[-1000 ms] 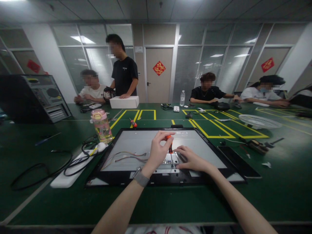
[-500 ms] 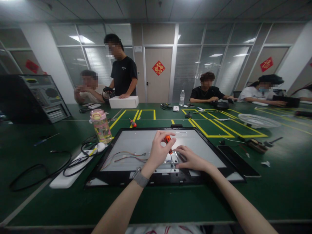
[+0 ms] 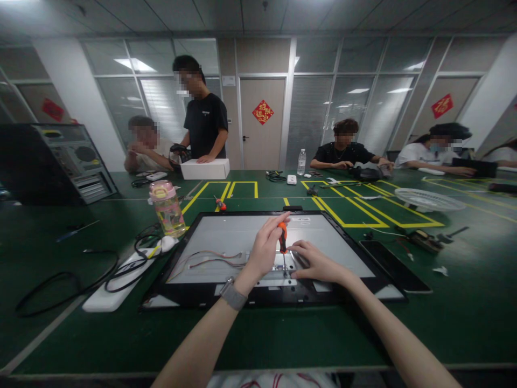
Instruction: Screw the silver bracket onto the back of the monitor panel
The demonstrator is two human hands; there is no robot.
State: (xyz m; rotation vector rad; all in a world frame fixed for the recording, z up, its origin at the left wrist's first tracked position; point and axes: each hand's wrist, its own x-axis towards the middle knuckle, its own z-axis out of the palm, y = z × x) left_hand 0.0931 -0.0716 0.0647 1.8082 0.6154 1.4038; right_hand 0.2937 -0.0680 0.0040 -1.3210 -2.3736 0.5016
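A monitor panel (image 3: 226, 237) lies back-up on the green table in front of me, in a black frame, with thin red and white wires across its grey metal back. My left hand (image 3: 264, 249) is closed round the orange handle of a small screwdriver (image 3: 283, 241), held upright with its tip on the panel's lower middle. My right hand (image 3: 317, 263) rests beside the tip, its fingers pinched at the screwdriver's shaft near the panel. A grey watch sits on my left wrist.
Left of the panel are a pink-lidded bottle (image 3: 166, 207), black cables (image 3: 81, 280), a white keyboard (image 3: 117, 283) and a computer case (image 3: 56, 161). A phone (image 3: 393, 267) and tools lie to the right. Several people sit or stand across the table, by a white box (image 3: 205, 169).
My left hand's fingers shifted round the screwdriver handle, which now stands more upright. My right hand stayed in place. The seated person at far left raised a hand to the face.
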